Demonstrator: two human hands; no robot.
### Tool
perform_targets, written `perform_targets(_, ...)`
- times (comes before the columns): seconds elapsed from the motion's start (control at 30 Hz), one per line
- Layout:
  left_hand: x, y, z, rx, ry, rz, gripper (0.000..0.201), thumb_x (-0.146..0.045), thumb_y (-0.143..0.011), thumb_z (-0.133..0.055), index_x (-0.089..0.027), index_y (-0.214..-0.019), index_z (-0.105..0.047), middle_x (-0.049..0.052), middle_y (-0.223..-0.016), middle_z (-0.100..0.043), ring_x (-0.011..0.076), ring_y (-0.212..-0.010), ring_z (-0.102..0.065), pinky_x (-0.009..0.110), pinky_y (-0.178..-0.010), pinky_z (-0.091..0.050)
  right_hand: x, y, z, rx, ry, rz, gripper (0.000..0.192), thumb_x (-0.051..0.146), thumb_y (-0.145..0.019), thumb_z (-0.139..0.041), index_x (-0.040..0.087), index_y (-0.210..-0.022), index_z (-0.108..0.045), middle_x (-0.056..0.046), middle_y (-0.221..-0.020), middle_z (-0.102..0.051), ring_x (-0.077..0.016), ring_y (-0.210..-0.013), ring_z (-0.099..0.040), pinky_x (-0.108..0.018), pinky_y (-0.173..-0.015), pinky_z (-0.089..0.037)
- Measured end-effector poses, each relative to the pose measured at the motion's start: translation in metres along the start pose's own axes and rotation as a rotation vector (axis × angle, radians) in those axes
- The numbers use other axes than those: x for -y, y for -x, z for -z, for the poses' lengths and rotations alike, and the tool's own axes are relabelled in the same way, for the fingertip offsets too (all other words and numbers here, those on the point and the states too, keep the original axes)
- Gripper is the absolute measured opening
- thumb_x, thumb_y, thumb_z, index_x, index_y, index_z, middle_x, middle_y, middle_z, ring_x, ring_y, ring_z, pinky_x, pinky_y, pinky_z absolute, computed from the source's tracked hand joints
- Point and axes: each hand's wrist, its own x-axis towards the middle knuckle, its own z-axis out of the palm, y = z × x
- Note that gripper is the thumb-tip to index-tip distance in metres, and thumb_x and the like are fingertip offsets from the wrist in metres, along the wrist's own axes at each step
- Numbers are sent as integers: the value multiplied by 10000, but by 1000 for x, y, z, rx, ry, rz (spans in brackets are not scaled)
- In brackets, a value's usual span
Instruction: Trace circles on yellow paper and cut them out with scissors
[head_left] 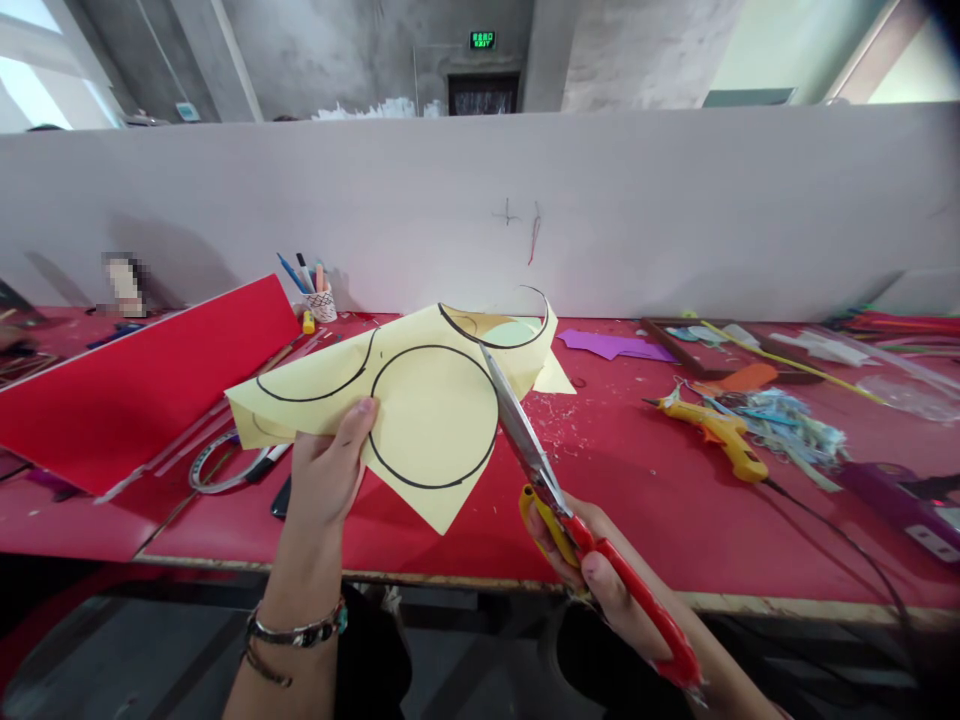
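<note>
A pale yellow sheet of paper (431, 420) with circles drawn in thick black line is pinched at its left part by my left hand (334, 465), thumb on top. The sheet is held above the table, and its far right part curls up. In my right hand (592, 560) is a pair of scissors (534, 455) with one red and one yellow handle. Their blades point up and left, with the tips at the upper right edge of the nearest full circle. How far apart the blades are is hard to see.
On the red table (480, 545) at right lie a yellow glue gun (716, 435), shredded strips (787, 425), a purple power strip (907, 510) and purple paper (615, 346). A red board (165, 385), tape roll (225, 465) and pen cup (321, 302) are at left. A white partition (420, 220) stands behind.
</note>
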Motion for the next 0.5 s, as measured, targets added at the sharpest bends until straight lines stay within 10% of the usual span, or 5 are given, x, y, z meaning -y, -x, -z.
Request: perform_targets(0.5, -3, 0, -1, 29, -32, -8, 318, -282, -613, -743, -219, -920, -686, 4, -906, -716, 197, -981, -626, 285, -869, -522, -1, -5, 1, 71, -29, -19, 497, 678, -807, -339, 189, -778, -422, -8, -705, -380, -90, -502, -288, -205, -383, -265)
